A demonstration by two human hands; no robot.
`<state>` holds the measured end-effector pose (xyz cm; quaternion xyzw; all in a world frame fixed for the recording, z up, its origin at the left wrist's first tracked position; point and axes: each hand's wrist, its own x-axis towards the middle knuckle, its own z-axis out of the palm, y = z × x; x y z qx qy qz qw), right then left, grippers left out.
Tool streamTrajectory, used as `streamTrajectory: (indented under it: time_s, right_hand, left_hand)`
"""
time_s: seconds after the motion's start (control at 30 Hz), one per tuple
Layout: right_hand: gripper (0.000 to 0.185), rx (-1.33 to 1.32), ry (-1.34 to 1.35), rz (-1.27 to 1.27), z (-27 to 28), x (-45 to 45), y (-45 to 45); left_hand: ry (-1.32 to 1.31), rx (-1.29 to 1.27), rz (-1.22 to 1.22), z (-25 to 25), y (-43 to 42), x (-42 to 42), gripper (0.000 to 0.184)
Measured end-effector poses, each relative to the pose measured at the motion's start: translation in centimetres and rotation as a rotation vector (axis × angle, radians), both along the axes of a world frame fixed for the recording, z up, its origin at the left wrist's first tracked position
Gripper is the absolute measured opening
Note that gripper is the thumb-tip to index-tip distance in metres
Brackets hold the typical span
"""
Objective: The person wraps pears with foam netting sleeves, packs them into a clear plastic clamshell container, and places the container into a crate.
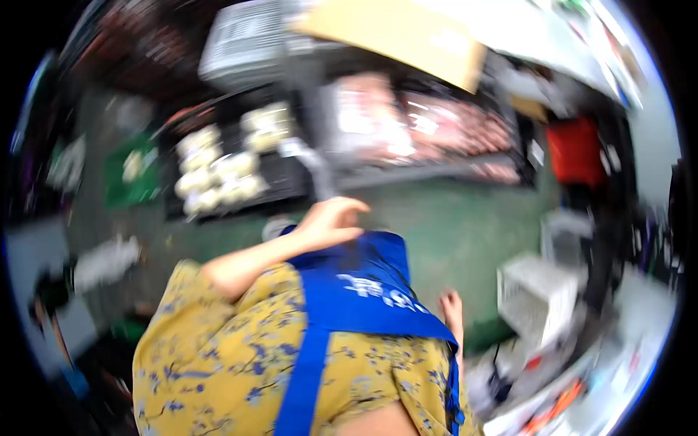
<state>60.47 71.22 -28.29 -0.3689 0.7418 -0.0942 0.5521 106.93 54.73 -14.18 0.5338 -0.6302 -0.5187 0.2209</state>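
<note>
My left hand (327, 222) is raised in front of the blue apron (367, 269) I wear. Its fingers are loosely bent and apart from the thumb, and nothing shows between them. It is close to the near edge of a dark tray holding white, rounded bagged items (222, 174). My right hand (451, 299) hangs low beside the apron over the green floor; it is small and blurred, so its grip is unclear. Beyond the apron lie clear plastic packs of pinkish, meat-like pieces (436, 127) on a dark tray. Motion blur hides finer detail.
The green floor (451, 225) runs between me and the trays. A white crate (538, 298) stands at right, near a red container (576, 151). At the far side are a grey crate (243, 43) and a cardboard sheet (400, 36). A green tray (132, 174) sits at left.
</note>
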Motion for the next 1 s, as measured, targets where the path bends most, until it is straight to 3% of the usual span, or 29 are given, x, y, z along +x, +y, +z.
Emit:
streamTrajectory:
  time_s: [0.03,0.1,0.23,0.3,0.37,0.5,0.57,0.7,0.87,0.97,1.0]
  right_hand:
    - [0.037,-0.137,0.039,-0.008,-1.4,-4.1,0.2]
    - [0.035,-0.341,0.258,0.091,3.1,-8.4,-3.4]
    - [0.040,-0.342,0.198,0.006,10.1,-17.2,-11.9]
    - [0.041,-0.366,0.179,0.012,12.2,-19.5,-16.1]
    - [0.042,-0.380,0.162,0.039,11.9,-23.6,-20.1]
    - [0.042,-0.336,0.147,0.099,10.2,-31.3,-25.4]
    - [0.042,-0.342,0.144,0.087,6.9,-35.8,-24.6]
    - [0.042,-0.128,0.302,0.102,5.9,-45.3,-20.9]
    - [0.042,0.091,0.178,-0.099,1.6,-57.2,-17.2]
    - [0.041,0.306,0.056,-0.139,4.2,-64.8,-24.0]
    - [0.040,0.260,0.058,-0.108,2.2,-68.7,-25.5]
  left_hand:
    - [0.014,-0.117,-0.025,0.7,-0.6,-3.4,0.041]
    - [0.012,-0.113,-0.110,3.2,-2.3,-10.2,0.039]
    - [0.152,0.033,-0.201,6.0,-6.1,-21.7,0.034]
    - [0.108,-0.034,-0.304,6.9,-8.1,-24.3,0.030]
    - [0.088,-0.066,-0.390,6.3,-10.9,-28.2,0.030]
    - [0.132,0.247,-0.201,5.3,-16.5,-37.0,0.023]
    - [0.237,0.225,-0.157,3.1,-19.7,-40.9,0.021]
    - [0.327,0.198,-0.113,3.0,-27.4,-51.8,0.021]
    - [0.283,0.034,-0.255,7.1,-36.5,-63.3,0.029]
    - [0.057,-0.515,-0.158,6.7,-42.1,-69.5,0.043]
    - [0.025,-0.505,-0.066,6.2,-43.6,-71.3,0.044]
